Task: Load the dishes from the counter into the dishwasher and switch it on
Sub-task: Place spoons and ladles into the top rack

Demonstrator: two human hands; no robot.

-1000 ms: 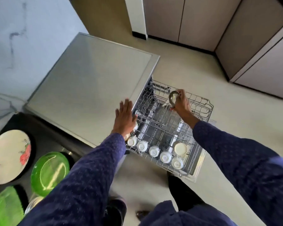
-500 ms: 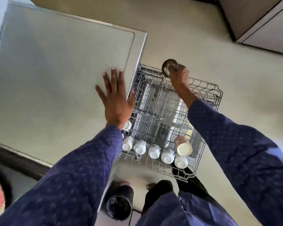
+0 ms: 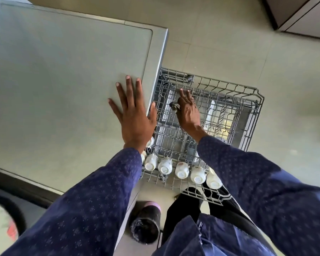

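The grey wire dishwasher rack [image 3: 251, 100] is pulled out over the floor. My right hand [image 3: 187, 111] reaches down into its left part and holds a small steel cup [image 3: 174, 105], mostly hidden under my palm. My left hand [image 3: 135, 119] lies flat with spread fingers on the grey dishwasher top [image 3: 63, 85], its thumb at the top's right edge. A row of white cups [image 3: 181, 169] sits upside down along the rack's near side.
A dark cylindrical bottle [image 3: 146, 224] stands on the floor below the rack's near edge. A floral plate [image 3: 0, 231] shows at the bottom left on the dark counter. Cabinet fronts [image 3: 303, 13] line the top right. Beige floor surrounds the rack.
My right hand has carried the steel cup from the rack's far edge down into the rack's left part. The view has tilted further down; my left hand stays flat on the top.
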